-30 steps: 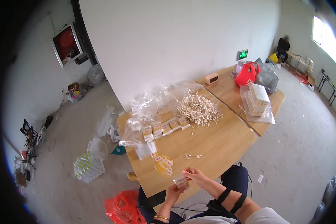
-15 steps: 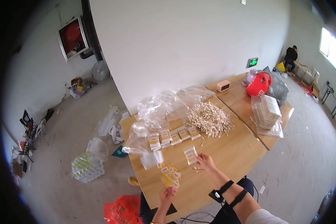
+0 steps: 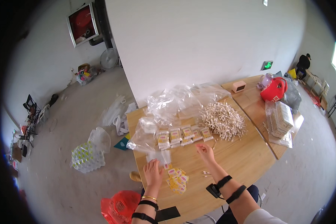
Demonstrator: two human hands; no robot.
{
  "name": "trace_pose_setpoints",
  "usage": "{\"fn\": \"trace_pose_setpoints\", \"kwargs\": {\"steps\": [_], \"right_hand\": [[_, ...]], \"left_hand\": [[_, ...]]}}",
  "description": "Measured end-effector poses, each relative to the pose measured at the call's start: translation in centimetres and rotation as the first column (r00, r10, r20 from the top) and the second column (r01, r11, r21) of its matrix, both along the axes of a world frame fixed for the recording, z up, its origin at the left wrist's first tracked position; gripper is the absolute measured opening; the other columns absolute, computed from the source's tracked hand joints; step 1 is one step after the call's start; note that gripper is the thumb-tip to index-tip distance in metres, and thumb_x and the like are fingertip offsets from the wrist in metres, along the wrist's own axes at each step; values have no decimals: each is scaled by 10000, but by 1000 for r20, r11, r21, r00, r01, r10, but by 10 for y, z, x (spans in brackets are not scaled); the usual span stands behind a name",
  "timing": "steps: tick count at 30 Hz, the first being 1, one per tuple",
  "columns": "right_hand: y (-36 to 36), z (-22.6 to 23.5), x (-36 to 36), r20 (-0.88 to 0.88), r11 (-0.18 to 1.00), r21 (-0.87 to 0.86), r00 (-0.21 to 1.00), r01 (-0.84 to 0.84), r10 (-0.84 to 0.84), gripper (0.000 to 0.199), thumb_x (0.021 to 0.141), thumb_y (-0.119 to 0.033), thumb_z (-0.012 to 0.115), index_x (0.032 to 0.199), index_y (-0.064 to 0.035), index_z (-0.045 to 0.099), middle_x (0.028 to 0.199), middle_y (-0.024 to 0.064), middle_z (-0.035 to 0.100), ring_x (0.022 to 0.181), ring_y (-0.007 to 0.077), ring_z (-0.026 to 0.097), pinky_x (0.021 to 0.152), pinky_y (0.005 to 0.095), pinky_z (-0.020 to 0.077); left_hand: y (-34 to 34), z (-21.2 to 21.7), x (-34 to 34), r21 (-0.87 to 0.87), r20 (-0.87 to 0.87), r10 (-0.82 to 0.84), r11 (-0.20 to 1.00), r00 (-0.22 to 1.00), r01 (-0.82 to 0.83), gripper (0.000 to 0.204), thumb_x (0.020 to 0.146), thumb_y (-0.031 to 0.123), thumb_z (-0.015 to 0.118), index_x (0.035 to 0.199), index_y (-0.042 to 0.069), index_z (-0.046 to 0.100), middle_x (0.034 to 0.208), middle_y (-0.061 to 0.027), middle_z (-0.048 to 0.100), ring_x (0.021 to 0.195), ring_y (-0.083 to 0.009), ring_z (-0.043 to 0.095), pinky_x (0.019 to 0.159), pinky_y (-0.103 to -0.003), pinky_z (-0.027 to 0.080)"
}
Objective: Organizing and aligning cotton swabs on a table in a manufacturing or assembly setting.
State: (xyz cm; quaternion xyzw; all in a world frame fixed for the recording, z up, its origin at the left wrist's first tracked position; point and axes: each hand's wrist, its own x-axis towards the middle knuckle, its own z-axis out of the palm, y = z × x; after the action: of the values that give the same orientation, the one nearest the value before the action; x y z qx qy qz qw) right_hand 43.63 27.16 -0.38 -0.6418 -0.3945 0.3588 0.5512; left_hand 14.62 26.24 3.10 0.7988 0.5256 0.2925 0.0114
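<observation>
My left hand point(image 3: 153, 172) lies palm down with fingers stretched over the edge of thin clear plastic bags point(image 3: 163, 156) at the left of the table. Beside it sits a loose pile of small yellow and white printed cards point(image 3: 178, 181). My right hand point(image 3: 206, 153) hovers just in front of a row of filled cotton swab packets point(image 3: 175, 135), its fingers curled together; no packet shows in it. Behind and right of it rises a heap of loose cotton swabs point(image 3: 224, 121). A few single swabs point(image 3: 206, 173) lie nearer me.
Crumpled clear plastic sheeting point(image 3: 175, 100) covers the table's back left. On the right-hand table are a pink clock point(image 3: 239, 86), a red bag point(image 3: 274, 89) and wrapped white packs point(image 3: 282, 119). A red plastic bag point(image 3: 119, 207) stands below the left edge. A person point(image 3: 304, 63) sits far right.
The packet held in my right hand is no longer in it; that hand has moved up toward the packet row. My left hand has moved forward from the card pile onto the clear bags.
</observation>
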Motion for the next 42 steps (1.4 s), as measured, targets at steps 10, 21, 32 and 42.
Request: {"fn": "trace_pose_setpoints", "kwargs": {"steps": [10,21,32,42], "right_hand": [[-87,19,-24,-122,973,-152,980,-174,156,173,967,-79,592,1087,5,685,935,51,703,845,117,642,785,264,519],[-114,100,-83,-553,743,-223,709,-632,437,310,1008,-340,592,1059,-54,702,877,8,676,813,94,622,713,253,492],[-181,130,-90,-306,720,-89,706,-689,638,178,992,-191,628,995,-16,661,868,14,677,800,106,645,763,246,519],[-234,192,-126,477,727,41,652,-686,589,137,865,-141,721,886,-39,631,755,118,658,684,243,652,626,351,505]], "left_hand": [[10,3,-6,-19,149,-28,999,988,32,82,797,95,729,853,98,669,874,-75,716,834,-284,667,863,-407,456],[-111,92,-2,179,67,-263,952,963,247,150,768,103,751,861,159,646,938,50,688,861,-165,655,875,-383,432],[-192,142,-6,129,178,-198,976,964,177,185,759,192,797,920,141,719,896,29,676,840,-198,626,850,-387,438],[-235,169,-17,-217,539,-95,944,837,247,172,874,207,743,900,42,700,782,-75,731,722,-224,721,689,-336,535]]}}
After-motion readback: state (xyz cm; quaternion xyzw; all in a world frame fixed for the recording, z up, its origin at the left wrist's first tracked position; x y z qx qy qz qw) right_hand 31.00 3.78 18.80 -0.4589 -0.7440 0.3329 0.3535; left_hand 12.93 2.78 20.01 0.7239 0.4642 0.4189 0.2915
